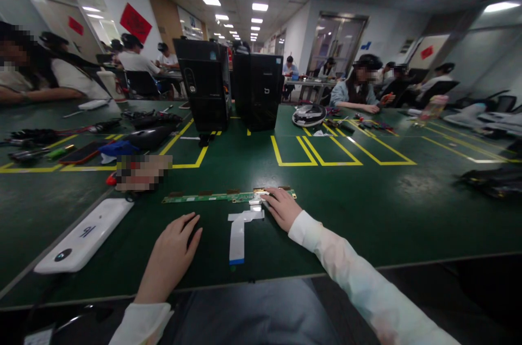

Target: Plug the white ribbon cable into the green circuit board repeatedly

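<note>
A long narrow green circuit board (212,197) lies flat on the green table (367,209) in front of me. A white flat ribbon cable (238,233) runs from its right part toward me. My right hand (281,208) rests on the board's right end where the cable joins, fingers stretched out and pressing down. My left hand (173,252) lies flat on the table to the left of the cable, fingers open, holding nothing.
A white device (84,236) lies at the near left. Two black computer towers (232,86) stand at the table's middle back. Tools and cables (81,141) lie at the far left, a round device (309,115) at the back right. Other people sit around the tables.
</note>
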Available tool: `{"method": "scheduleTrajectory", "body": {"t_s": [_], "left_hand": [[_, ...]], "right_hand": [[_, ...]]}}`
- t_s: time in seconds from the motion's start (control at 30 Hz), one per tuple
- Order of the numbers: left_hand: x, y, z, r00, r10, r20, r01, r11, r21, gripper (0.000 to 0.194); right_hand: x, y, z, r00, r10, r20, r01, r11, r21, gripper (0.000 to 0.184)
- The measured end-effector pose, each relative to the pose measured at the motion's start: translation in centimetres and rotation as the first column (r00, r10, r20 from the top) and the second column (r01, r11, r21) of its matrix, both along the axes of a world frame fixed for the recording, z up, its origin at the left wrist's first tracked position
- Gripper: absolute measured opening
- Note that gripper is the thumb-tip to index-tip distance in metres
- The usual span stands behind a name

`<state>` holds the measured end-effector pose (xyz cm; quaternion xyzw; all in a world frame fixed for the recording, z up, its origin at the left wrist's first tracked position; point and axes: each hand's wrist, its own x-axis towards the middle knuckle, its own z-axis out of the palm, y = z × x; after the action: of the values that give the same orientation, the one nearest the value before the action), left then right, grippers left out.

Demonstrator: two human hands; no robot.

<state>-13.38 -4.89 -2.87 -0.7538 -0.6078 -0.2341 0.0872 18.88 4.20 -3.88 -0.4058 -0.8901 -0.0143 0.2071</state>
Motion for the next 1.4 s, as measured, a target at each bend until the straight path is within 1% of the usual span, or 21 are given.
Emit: {"method": "scheduleTrajectory", "body": {"t_s": [0.13,0.23,0.3,0.43,0.53,0.63,0.7,0.77,0.9,0.97,1.07,1.13,1.23,1.3,1.4], "left_hand": [[0.3,0.0,0.1,1.000,0.008,0.022,-0.008,1.000,-0.013,0.047],[0.2,-0.1,0.2,0.999,0.010,0.042,-0.009,1.000,-0.018,0.048],[0.2,-0.1,0.2,0.999,0.010,0.047,-0.008,1.000,-0.023,0.047],[0.2,-0.2,0.2,0.999,0.020,0.051,-0.018,0.999,-0.037,0.046],[0.2,-0.4,0.3,0.998,0.031,0.051,-0.028,0.998,-0.047,0.046],[0.3,-0.5,0.4,0.998,0.039,0.048,-0.036,0.998,-0.049,0.047],[0.3,-0.5,0.4,0.998,0.043,0.048,-0.041,0.998,-0.046,0.046],[0.3,-0.5,0.3,0.998,0.040,0.046,-0.038,0.998,-0.045,0.046],[0.2,-0.4,-0.2,0.998,0.036,0.045,-0.034,0.999,-0.026,0.047],[0.2,-0.3,-0.3,0.998,0.036,0.042,-0.035,0.999,-0.018,0.047],[0.2,-0.4,-0.4,0.999,0.039,0.036,-0.038,0.999,-0.020,0.047],[0.2,-0.4,-0.3,0.999,0.041,0.033,-0.040,0.999,-0.024,0.047],[0.2,-0.4,-0.2,0.999,0.040,0.030,-0.039,0.999,-0.025,0.047],[0.2,-0.4,-0.2,0.999,0.042,0.030,-0.041,0.999,-0.023,0.047],[0.2,-0.4,-0.1,0.999,0.046,0.029,-0.045,0.999,-0.029,0.047]], "right_hand": [[-0.5,-0.3,0.9,0.994,0.107,0.004,-0.107,0.994,0.017,0.043],[-0.9,-0.4,1.2,0.985,0.168,0.043,-0.168,0.986,-0.015,0.050],[-1.1,-0.5,1.2,0.983,0.172,0.064,-0.170,0.984,-0.046,0.053],[-1.1,-0.5,1.0,0.984,0.153,0.088,-0.146,0.986,-0.079,0.051],[-0.5,-0.4,0.6,0.986,0.143,0.091,-0.138,0.989,-0.058,0.050],[1.0,-0.4,0.1,0.987,0.137,0.080,-0.136,0.991,-0.019,0.047],[2.8,-0.3,-0.3,0.989,0.130,0.070,-0.130,0.991,0.003,0.046],[5.3,-0.3,-0.7,0.992,0.115,0.054,-0.116,0.993,0.016,0.044],[11.9,-0.7,-1.0,0.997,0.074,-0.001,-0.074,0.997,0.020,0.044],[15.8,-1.2,-1.1,1.000,0.013,-0.008,-0.013,1.000,0.013,0.044],[21.8,-2.2,-1.3,0.989,-0.145,-0.004,0.145,0.989,-0.005,0.048],[25.6,-3.0,-1.5,0.966,-0.259,-0.002,0.259,0.966,-0.021,0.053],[30.4,-4.1,-1.7,0.907,-0.422,0.002,0.421,0.905,-0.059,0.058],[32.6,-4.7,-1.7,0.852,-0.524,0.009,0.523,0.849,-0.081,0.057],[34.6,-5.2,-1.5,0.775,-0.631,0.039,0.631,0.769,-0.099,0.053]]}}
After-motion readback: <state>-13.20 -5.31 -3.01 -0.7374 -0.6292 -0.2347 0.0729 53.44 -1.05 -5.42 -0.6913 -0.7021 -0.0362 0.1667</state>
